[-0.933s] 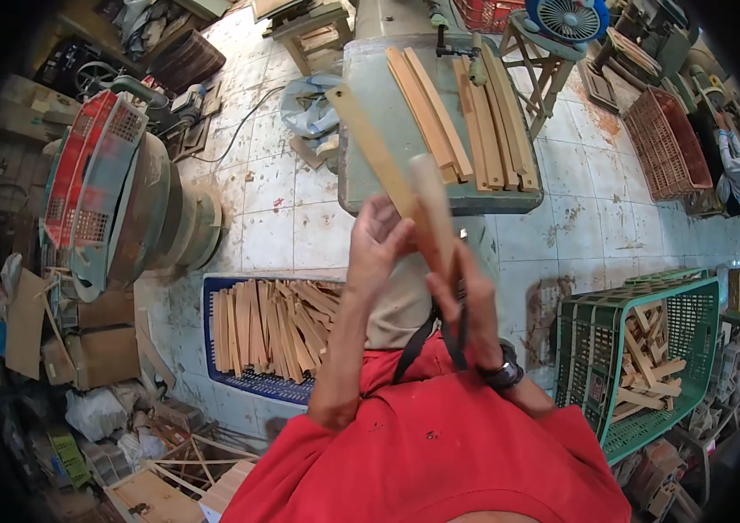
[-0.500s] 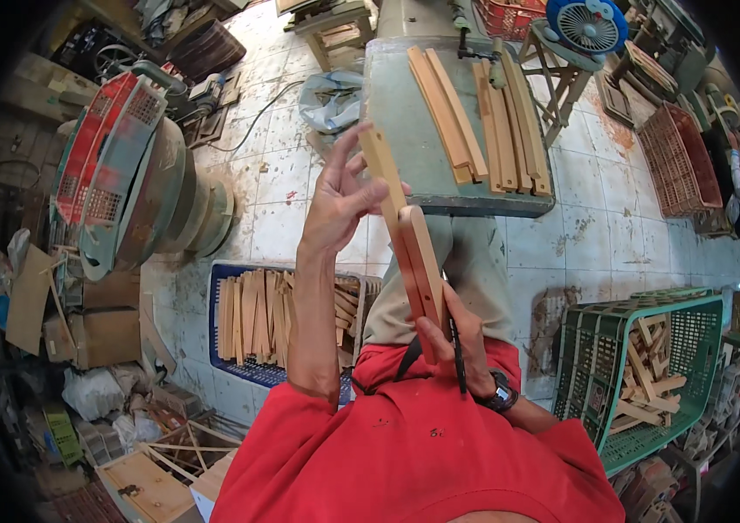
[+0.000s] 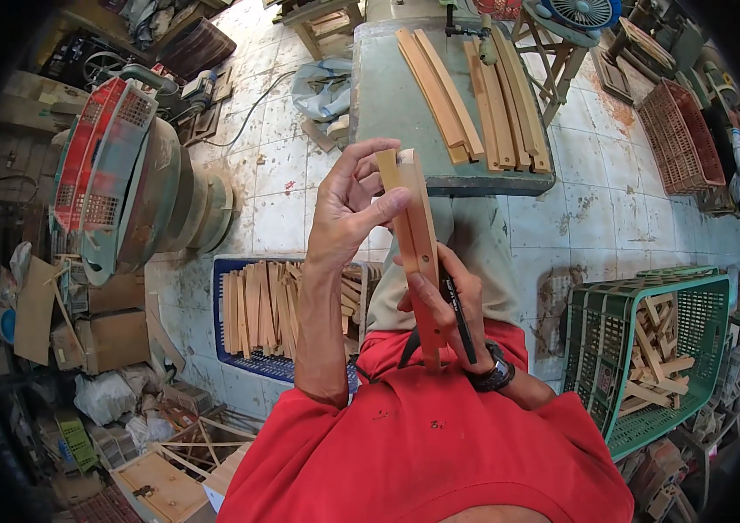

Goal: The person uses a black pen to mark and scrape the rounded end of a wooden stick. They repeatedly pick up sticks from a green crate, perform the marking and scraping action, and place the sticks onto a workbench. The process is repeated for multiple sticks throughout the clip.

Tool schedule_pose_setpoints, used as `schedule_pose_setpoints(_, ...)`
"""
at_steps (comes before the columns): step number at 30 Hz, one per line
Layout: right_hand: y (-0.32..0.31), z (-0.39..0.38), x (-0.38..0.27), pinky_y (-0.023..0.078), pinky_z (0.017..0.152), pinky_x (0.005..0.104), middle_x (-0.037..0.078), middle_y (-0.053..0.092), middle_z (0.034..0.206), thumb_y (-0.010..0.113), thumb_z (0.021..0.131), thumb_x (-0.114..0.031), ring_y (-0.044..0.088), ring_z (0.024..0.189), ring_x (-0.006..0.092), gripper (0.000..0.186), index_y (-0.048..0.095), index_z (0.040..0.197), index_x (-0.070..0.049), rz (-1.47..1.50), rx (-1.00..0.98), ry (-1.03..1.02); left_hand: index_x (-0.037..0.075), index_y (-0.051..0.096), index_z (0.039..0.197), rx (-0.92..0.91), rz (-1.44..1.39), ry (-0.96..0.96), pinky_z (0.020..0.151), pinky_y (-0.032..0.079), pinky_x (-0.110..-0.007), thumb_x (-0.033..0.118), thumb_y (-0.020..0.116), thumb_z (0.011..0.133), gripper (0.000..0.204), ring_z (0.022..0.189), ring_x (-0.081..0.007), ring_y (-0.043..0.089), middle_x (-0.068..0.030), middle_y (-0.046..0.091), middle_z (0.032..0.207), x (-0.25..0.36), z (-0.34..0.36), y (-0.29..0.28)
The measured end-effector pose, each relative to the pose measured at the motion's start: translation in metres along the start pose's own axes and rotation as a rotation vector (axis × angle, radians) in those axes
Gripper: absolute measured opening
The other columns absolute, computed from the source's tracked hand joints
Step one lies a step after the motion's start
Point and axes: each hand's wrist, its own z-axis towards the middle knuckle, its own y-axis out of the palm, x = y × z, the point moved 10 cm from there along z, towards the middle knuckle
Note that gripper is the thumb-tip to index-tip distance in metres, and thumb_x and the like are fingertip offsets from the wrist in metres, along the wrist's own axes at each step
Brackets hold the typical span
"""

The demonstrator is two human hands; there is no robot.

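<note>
"What do we find in the grip?"

"We see the left hand (image 3: 348, 205) pinching two wooden strips (image 3: 420, 228) near their upper ends, the right hand (image 3: 460, 295) closed around them lower down, a black pen (image 3: 460, 321) also in its fingers."

"And where are those strips?"

"Held in the air above the lap, upper ends crossing the near edge of the table (image 3: 392, 113) in our view."

"Beyond them?"

"More strips (image 3: 499, 105) lie lengthwise toward the table's right edge, some ending by its near right corner. We count two crates: a blue one (image 3: 220, 324) with strips (image 3: 264, 307) packed from its left edge, and a green one (image 3: 592, 353) holding short wood pieces (image 3: 653, 357)."
</note>
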Motion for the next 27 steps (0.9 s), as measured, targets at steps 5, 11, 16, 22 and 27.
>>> schedule_pose_setpoints(5,0.001,0.001,0.009,0.049,0.057,0.0266,0.010,0.067,0.071,0.060,0.095,-0.025,0.065,0.063,0.0131,0.035,0.057,0.118,0.000,0.057,0.003,0.041,0.003,0.050,0.130,0.017,0.051,0.080,0.079,0.053,-0.027,0.000,0.074,0.082,0.053,0.101,-0.0145,0.061,-0.0100,0.062,0.113,0.004,-0.002,0.000)
schedule_pose_setpoints(11,0.005,0.003,0.004,0.050,0.063,0.0248,0.009,0.070,0.083,0.061,0.095,-0.024,0.065,0.073,0.0107,0.031,0.060,0.116,-0.001,0.193,0.001,0.022,0.002,0.052,0.128,0.080,0.074,0.040,0.079,0.053,-0.027,0.000,0.075,0.081,0.053,0.095,-0.0137,0.062,-0.0084,0.064,0.105,0.007,-0.003,0.000)
schedule_pose_setpoints(16,0.003,0.009,0.018,0.051,0.060,0.0242,0.007,0.070,0.085,0.065,0.093,-0.021,0.065,0.069,0.0111,0.032,0.060,0.116,0.000,0.251,-0.040,0.056,0.005,0.053,0.129,0.095,0.044,-0.063,0.063,0.053,-0.024,0.000,0.076,0.079,0.055,0.084,-0.0122,0.065,-0.0057,0.063,0.095,-0.004,-0.005,0.000)
schedule_pose_setpoints(22,0.004,0.008,0.018,0.053,0.060,0.0250,0.007,0.070,0.092,0.066,0.093,-0.021,0.068,0.074,0.0132,0.032,0.059,0.115,0.002,0.289,-0.030,0.069,0.006,0.054,0.127,0.116,0.017,-0.059,0.063,0.057,-0.026,0.001,0.078,0.077,0.055,0.084,-0.0138,0.066,-0.0062,0.065,0.093,-0.009,-0.004,-0.006)
schedule_pose_setpoints(27,0.006,0.007,0.018,0.052,0.059,0.0247,0.007,0.070,0.087,0.066,0.093,-0.023,0.066,0.071,0.0113,0.032,0.060,0.114,0.001,0.231,-0.024,0.052,0.005,0.054,0.126,0.111,-0.008,-0.033,0.067,0.059,-0.028,0.001,0.078,0.077,0.055,0.087,-0.0149,0.066,-0.0081,0.066,0.097,-0.008,-0.005,-0.007)
